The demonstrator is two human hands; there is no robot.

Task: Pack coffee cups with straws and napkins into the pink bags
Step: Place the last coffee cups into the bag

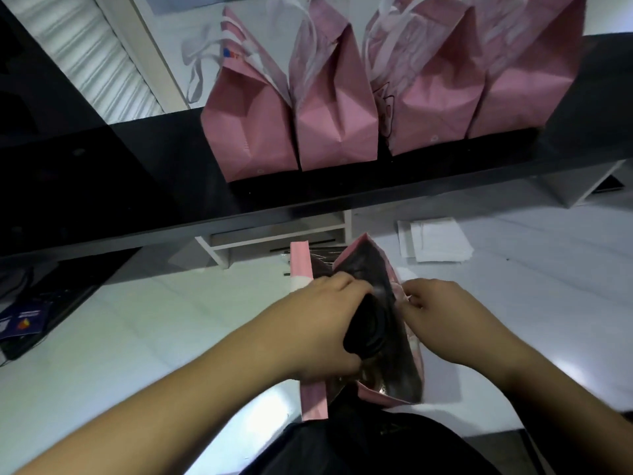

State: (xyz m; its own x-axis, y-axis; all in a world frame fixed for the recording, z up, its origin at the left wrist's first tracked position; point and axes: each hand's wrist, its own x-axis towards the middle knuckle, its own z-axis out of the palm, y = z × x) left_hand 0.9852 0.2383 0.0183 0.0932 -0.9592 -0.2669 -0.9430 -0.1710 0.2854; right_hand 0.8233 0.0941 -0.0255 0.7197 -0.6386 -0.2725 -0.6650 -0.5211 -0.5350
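Note:
An open pink bag [313,399] stands on the white counter right in front of me, its mouth facing up. My left hand [322,327] grips a coffee cup with a black lid [364,332] and holds it in the bag's mouth. My right hand [442,320] pinches the bag's right rim and holds it apart. The cup's lower body is hidden inside the bag. Several pink bags with white ribbon handles [335,108] stand in a row on the black shelf above.
White napkins [435,243] lie on the counter to the right behind the bag. Dark wrapped straws [322,253] lie just behind the bag. A white rack [274,240] sits under the black shelf [137,186]. A dark device with cards [30,320] is at the left.

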